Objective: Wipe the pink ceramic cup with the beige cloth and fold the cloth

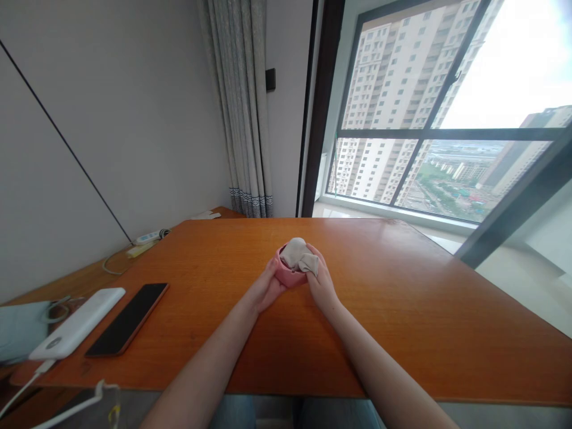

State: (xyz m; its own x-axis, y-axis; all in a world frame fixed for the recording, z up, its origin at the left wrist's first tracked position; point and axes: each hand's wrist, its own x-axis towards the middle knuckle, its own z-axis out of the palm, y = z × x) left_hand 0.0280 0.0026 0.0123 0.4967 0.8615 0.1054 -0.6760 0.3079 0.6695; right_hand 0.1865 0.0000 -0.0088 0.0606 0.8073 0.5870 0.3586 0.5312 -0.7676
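A small pink bowl-like container point(291, 278) is held between my two hands over the middle of the wooden table. Bunched inside it and spilling over its right rim is a light grey cloth point(295, 253). My left hand point(269, 287) grips the container's left side, thumb up against the wall and fingers curled beneath. On the other side, my right hand point(320, 280) wraps round the right wall, touching the hanging fold of cloth. The container's underside and some of my fingertips are hidden.
A black phone point(128, 320) and a white power bank point(78, 323) with a cable lie at the table's point(402, 333) left. Behind them are a power strip point(148, 237) and a pale bag-like item point(22, 330). A curtain point(243, 107) and window stand beyond.
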